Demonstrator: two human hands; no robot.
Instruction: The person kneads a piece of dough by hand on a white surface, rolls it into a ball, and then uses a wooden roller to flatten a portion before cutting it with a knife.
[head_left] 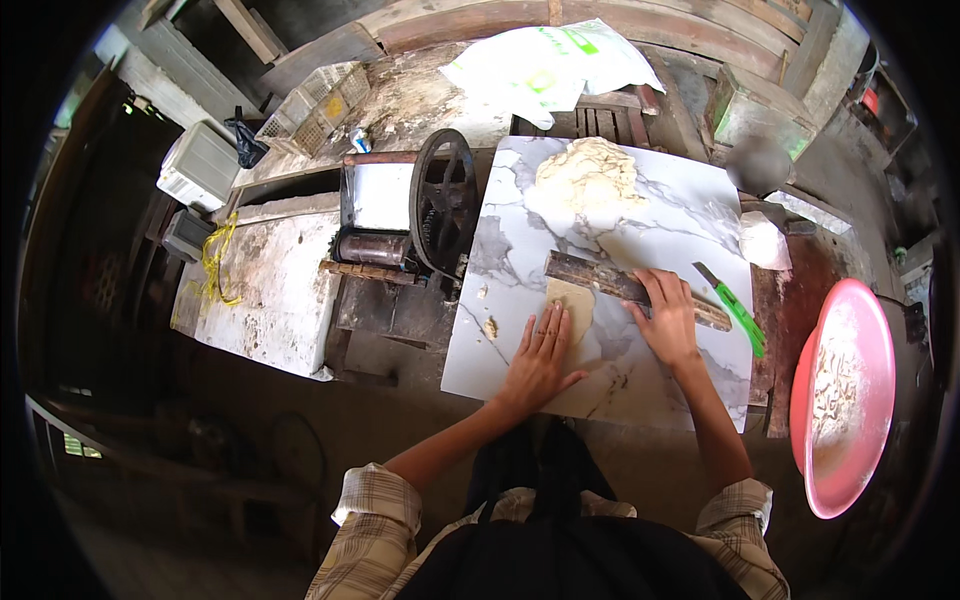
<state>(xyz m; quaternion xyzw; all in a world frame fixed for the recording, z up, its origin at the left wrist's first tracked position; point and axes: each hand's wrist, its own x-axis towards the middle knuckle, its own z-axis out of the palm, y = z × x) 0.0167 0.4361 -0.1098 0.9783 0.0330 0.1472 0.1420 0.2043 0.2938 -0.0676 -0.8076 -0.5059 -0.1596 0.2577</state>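
On a marble-patterned board lies a thin, pale strip of dough. My left hand rests on its lower left part with fingers stretched out. My right hand grips a worn wooden bar lying across the top of the strip. A green-handled knife lies to the right of the bar. A large lump of dough sits at the back of the board, and small dough scraps lie near its left side.
A roller machine with a big black wheel stands left of the board. A pink basin with floury pieces is at right, near a white bag. Behind are a plastic crate and a white sack; yellow cord lies at left.
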